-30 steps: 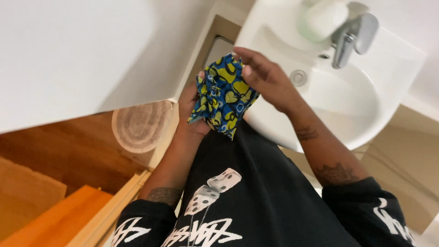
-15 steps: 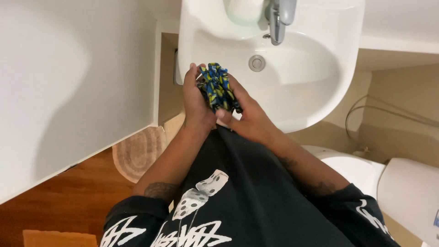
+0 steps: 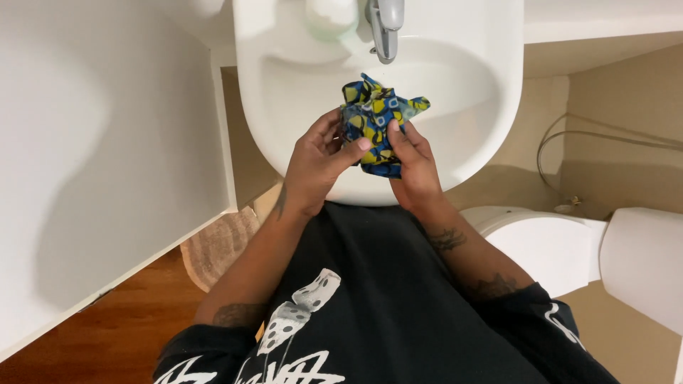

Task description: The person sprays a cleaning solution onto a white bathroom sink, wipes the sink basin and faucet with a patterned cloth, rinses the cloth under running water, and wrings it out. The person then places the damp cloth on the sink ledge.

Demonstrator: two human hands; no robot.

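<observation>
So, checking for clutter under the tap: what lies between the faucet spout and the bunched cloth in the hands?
In the head view, only bare white sink basin lies between the faucet and the patterned cloth.

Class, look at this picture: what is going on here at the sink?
A person stands at a white sink and holds a bunched blue and yellow cloth over the basin with both hands. The left hand grips it from one side, the right hand from the other. The tap sits just above the cloth; no water shows. A toilet stands to the right and a round mat lies on the floor to the left.
</observation>
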